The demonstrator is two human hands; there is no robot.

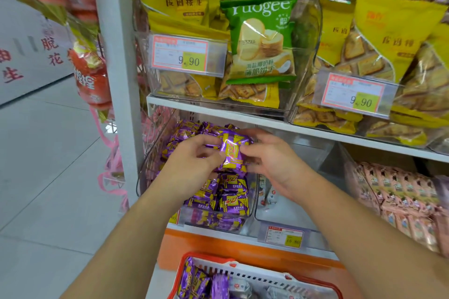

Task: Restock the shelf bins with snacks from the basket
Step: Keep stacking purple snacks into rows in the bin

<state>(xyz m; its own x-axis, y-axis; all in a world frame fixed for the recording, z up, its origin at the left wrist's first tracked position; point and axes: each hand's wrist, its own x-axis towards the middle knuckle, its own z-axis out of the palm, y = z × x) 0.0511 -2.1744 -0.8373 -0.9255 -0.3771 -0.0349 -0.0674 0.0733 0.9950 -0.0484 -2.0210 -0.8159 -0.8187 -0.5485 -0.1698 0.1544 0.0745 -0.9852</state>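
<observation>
Purple foil snack packet (232, 153) is pinched by left hand (194, 162) and right hand (272, 160) above the heaped clear plastic bin (250, 219); spillover is judged possible.

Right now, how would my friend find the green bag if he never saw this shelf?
Look at the upper shelf, at the clear bin on its left side with a 9.90 price tag. The green bag stands upright in the front of that bin. It is the only green one, showing round crackers, while every bag around it is yellow.
</observation>
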